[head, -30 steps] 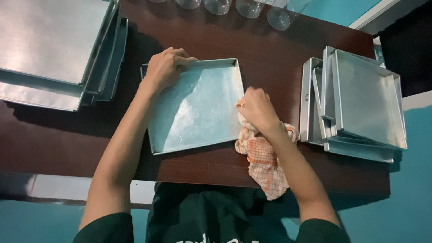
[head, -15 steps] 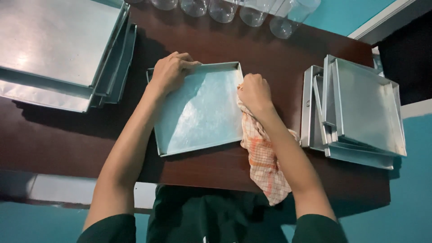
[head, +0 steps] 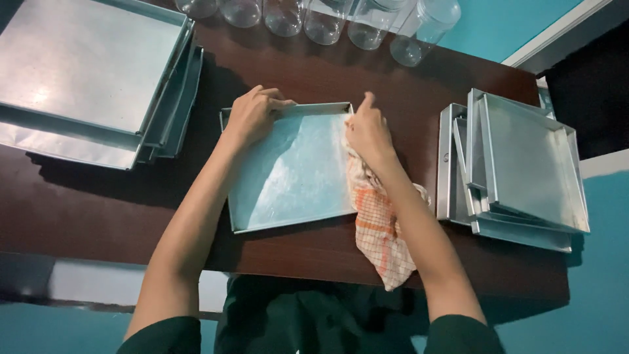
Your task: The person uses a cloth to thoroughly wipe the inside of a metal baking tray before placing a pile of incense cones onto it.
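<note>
The left hand [head: 252, 117] is gripping the far-left corner of the metal tray [head: 288, 174] lying on the dark surface [head: 406, 85], while the right hand [head: 368, 131] is pressing a checked cloth [head: 380, 229] along its right edge, apparently mid-wipe, with the remaining rim probably calling for a steady hold.

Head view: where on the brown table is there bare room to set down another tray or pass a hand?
Bare wood on the brown table lies between the left tray stack and the middle tray, and in a narrower band behind that tray, before the jars. The right is crowded: right hand, checked cloth and the right tray stack sit close. The left hand grips the middle tray's far-left corner.
</note>
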